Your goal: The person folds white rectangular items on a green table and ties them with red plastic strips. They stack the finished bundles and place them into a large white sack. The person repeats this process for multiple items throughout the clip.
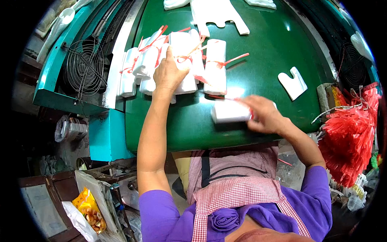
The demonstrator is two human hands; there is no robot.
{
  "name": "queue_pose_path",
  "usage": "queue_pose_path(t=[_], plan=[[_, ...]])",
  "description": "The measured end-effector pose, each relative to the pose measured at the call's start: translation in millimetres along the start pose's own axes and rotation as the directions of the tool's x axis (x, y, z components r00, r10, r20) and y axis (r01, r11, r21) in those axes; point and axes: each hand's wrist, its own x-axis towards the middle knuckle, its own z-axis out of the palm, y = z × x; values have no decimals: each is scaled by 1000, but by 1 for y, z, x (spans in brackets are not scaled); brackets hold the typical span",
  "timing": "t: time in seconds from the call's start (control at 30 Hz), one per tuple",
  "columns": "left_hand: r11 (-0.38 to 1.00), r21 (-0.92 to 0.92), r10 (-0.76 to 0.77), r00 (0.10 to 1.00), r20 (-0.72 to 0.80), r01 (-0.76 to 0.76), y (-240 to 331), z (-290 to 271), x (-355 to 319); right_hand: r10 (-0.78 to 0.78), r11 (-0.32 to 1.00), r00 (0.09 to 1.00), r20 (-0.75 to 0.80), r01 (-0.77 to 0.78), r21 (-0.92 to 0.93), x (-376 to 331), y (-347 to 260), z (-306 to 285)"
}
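Observation:
My left hand point(171, 76) reaches into a pile of rolled white plastic bag bundles tied with red strips. Its index finger stretches along a bundle point(186, 82) and the thumb lies on that bundle's near side; the other fingers are mostly hidden. Nearer to me, my right hand point(264, 116), smeared by motion, grips the right part of another white bag bundle point(229, 112), which lies sideways with red strip showing by the fingers. Between the two, a tied bundle point(216, 72) lies lengthwise at the pile's right end, its red tail pointing right.
The green tabletop point(258, 76) carries flat white bags point(217, 14) at the far side and a small cut white piece point(293, 83) at right. A thick bunch of red strips point(348, 139) hangs off the right edge. A wire-guarded fan point(85, 66) stands left.

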Motion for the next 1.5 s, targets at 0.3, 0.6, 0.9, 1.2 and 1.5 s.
queue_pose_path(t=[0.3, 0.6, 0.9, 1.2, 1.5], plan=[[198, -972, 214, 963, 167, 125, 39, -19, -9, 648, 646, 674, -355, -239, 725, 86, 64, 31], [978, -189, 115, 987, 110, -92, 82, 87, 23, 763, 489, 524, -379, -83, 868, 67, 71, 25], [913, 34, 399, 907, 139, -407, 61, 52, 42, 588, 745, 707, -392, -285, 603, 146, 81, 48], [929, 368, -29, 999, -40, 42, -71, -33, 46, 541, 809, 782, -310, -383, 445, 158, 90, 46], [572, -805, -194, 980, 54, 158, -98, -75, 37, 530, 782, 806, -262, -345, 519, 150, 91, 43]])
